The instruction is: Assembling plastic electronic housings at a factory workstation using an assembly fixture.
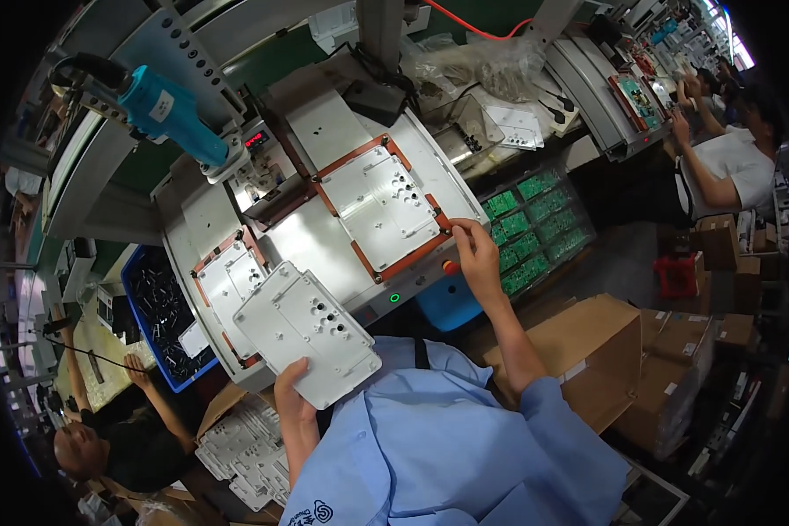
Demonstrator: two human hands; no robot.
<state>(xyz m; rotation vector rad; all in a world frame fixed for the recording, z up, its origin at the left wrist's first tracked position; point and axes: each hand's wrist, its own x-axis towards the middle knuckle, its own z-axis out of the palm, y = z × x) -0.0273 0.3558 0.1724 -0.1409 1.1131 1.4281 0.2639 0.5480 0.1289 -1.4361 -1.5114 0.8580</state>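
My left hand (294, 396) grips the lower edge of a white plastic panel (302, 329) with several dark round holes, held tilted over the front of the machine. My right hand (478, 256) is closed at the fingertips beside the right edge of a brown-framed fixture (363, 261); what they pinch, if anything, is too small to make out. A second white panel (381, 215) lies flat in that fixture. To the left, another white panel (230, 279) sits in a similar fixture, partly covered by the held one.
A teal electric screwdriver (171, 114) is mounted above the machine. A blue bin (184, 386) of small dark parts stands left, green circuit boards (535, 223) in a tray right. Cardboard boxes (587, 351) and more white panels (245, 447) are near me. Other people work on both sides.
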